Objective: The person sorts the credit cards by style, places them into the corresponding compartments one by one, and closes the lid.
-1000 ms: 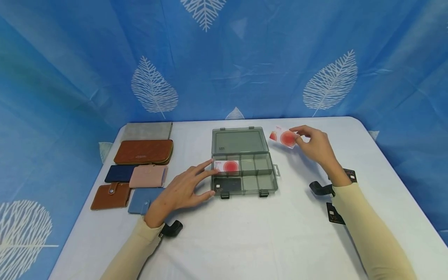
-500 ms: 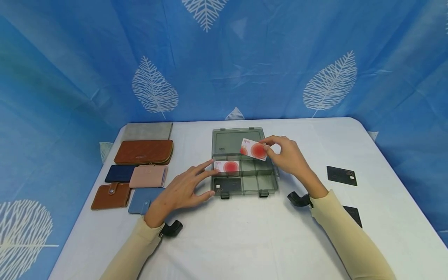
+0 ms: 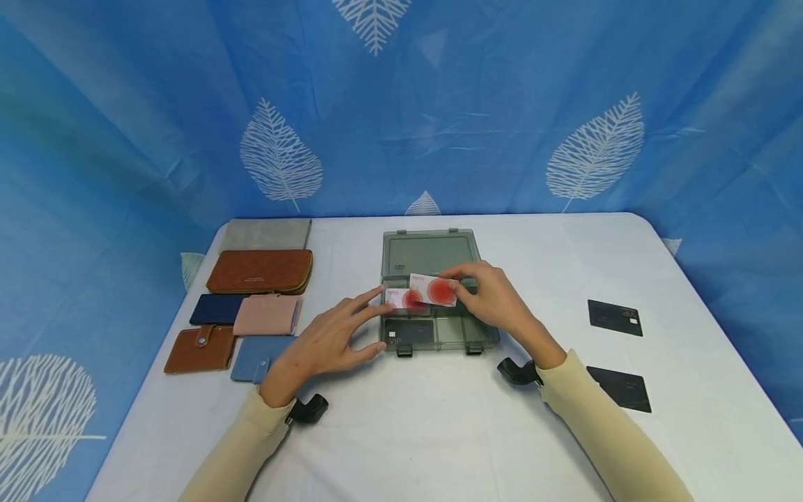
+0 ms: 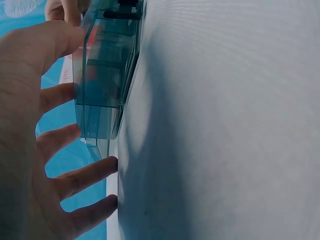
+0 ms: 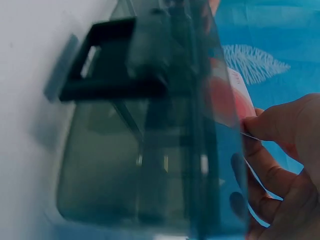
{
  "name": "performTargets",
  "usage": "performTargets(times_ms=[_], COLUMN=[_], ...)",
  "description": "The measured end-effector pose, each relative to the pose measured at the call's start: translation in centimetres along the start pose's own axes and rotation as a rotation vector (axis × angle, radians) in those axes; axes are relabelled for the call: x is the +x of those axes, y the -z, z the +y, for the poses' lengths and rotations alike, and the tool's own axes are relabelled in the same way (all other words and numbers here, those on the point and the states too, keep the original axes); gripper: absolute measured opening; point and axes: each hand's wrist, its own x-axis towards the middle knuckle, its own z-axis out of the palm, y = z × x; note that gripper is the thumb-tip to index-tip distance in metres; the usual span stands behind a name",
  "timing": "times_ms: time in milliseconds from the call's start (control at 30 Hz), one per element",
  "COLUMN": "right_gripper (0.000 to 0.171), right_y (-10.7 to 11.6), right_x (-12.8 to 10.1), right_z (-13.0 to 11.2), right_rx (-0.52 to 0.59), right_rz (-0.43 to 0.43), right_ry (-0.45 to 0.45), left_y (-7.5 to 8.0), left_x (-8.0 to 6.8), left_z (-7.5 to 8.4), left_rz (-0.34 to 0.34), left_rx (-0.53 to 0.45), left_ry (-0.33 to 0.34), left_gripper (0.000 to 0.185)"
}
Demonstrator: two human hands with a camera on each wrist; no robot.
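My right hand (image 3: 492,296) pinches a white card with red circles (image 3: 433,289) between thumb and fingers, just over the plastic box. In the right wrist view the card (image 5: 241,102) shows behind the box's clear wall. The grey-green divided box (image 3: 452,335) stands with its lid (image 3: 429,252) folded back. A similar red-and-white card (image 3: 396,298) lies in its back left compartment, partly covered by the held one. A black VIP card (image 3: 408,332) lies in the front left compartment. My left hand (image 3: 335,338), fingers spread, touches the box's left edge with its fingertips.
Several wallets lie at the left: a grey one (image 3: 266,234), a long brown one (image 3: 260,271), a pink one (image 3: 266,315), a blue one (image 3: 254,355) and others. Two black cards, one farther back (image 3: 615,317) and one nearer (image 3: 624,390), lie at the right.
My right hand has carried the red-and-white card leftward from beside the lid to over the box's back compartments. The left hand has stayed at the box's left edge.
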Motion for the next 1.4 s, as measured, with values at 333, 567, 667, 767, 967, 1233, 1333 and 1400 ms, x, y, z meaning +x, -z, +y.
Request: performTargets(times_ms=[333,567,667,767,967,1233,1333,1400], right_gripper=[0.022,0.016,0.017,0.02,0.029,0.041,0.042,0.042], right_y=[-1.6,-2.4,-2.7,-2.9,-3.3,-3.6,-3.7,-3.8], right_x=[-0.3,-0.1,-0.1,-0.3,-0.6,-0.7,-0.7,-0.7], right_z=[-0.1,-0.1,-0.1,-0.3,-0.6,-0.7,-0.7,-0.8], right_rx=[-0.052,-0.107,-0.116,-0.108,-0.121,-0.189,-0.212,-0.238], right_rz=[-0.024,-0.019,-0.014,-0.022,-0.039,-0.07,-0.088,-0.099], right_ry=[0.016,0.054,0.053,0.04,0.041,0.087,0.088,0.087], left_y=[-0.2,-0.2,-0.2,-0.2,-0.2,-0.2,-0.2,-0.3], left_x=[-0.1,0.0,-0.1,-0.1,0.1,0.2,0.1,0.1], left_z=[-0.1,-0.1,-0.1,-0.1,0.0,0.0,0.0,0.0], left_rz=[-0.007,0.008,0.007,0.006,0.013,0.01,0.006,0.006], left_rx=[0.001,0.001,0.005,0.011,0.018,0.019,0.018,0.016], left_ry=[-0.011,-0.011,-0.008,-0.01,-0.023,-0.01,0.003,0.006], left_gripper=[0.069,0.071,0.071,0.071,0.071,0.071,0.07,0.071])
